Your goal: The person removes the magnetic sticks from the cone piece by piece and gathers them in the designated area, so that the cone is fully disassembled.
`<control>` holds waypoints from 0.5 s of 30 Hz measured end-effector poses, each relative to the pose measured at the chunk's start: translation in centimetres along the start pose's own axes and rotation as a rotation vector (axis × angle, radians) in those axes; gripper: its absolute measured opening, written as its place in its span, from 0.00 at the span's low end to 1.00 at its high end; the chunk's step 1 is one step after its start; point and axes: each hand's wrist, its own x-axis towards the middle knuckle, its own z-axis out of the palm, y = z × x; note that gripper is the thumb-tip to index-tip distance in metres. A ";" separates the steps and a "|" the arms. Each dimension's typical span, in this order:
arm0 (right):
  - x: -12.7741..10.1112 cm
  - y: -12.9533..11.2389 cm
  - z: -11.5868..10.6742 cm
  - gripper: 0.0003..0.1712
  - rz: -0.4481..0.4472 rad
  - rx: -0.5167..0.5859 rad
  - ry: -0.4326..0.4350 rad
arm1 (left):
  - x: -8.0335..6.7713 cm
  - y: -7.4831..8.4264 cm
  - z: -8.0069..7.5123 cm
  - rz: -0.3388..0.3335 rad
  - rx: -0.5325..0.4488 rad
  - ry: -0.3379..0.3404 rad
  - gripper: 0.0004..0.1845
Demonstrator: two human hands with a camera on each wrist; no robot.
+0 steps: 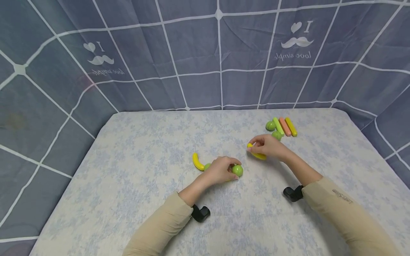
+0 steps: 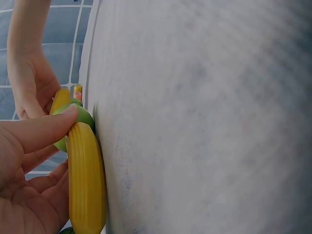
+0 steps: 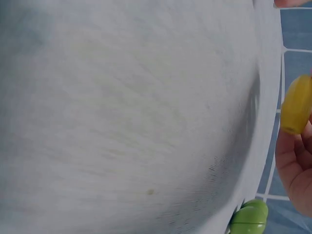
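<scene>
A: Yellow toy banana piece point(image 1: 257, 155), frame centre-right, pinched in right hand point(image 1: 268, 146); long axis runs left-right.
B: Left?
A: Left hand point(image 1: 221, 170) grips yellow-green banana piece point(image 1: 237, 170), lower centre, on floral cloth point(image 1: 144, 170). Hands near, apart.

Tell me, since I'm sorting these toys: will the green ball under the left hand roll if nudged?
Probably. The green ball looks round, smooth and glossy, so it likely rolls on the flat table. The left hand grips it with a yellow piece, which steadies it. It seems rigid plastic, probably light.
</scene>
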 end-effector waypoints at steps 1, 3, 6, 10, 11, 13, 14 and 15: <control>0.2 0.0 -0.1 0.20 0.008 0.003 0.006 | 0.0 0.0 0.0 -0.003 -0.001 -0.002 0.22; 0.5 -0.1 -0.2 0.20 0.025 0.005 0.023 | 0.0 0.0 0.1 -0.002 -0.004 -0.001 0.22; 1.2 -0.1 -0.5 0.21 0.058 -0.006 0.063 | 0.0 0.0 0.1 0.001 -0.003 0.001 0.22; 2.2 0.2 -0.8 0.22 0.101 -0.010 0.112 | -0.1 0.0 0.1 0.006 0.000 0.002 0.22; 2.5 0.3 -0.8 0.23 0.113 -0.004 0.120 | -0.1 0.0 0.1 0.006 0.001 0.001 0.22; 3.0 0.5 -0.9 0.23 0.138 0.006 0.138 | -0.1 0.0 0.1 0.007 0.005 0.004 0.22; 3.3 0.6 -0.9 0.24 0.152 0.007 0.149 | -0.1 0.0 0.0 0.006 0.007 0.003 0.22; 3.6 0.7 -1.0 0.24 0.165 0.008 0.160 | 0.0 0.0 0.0 0.005 0.009 0.004 0.22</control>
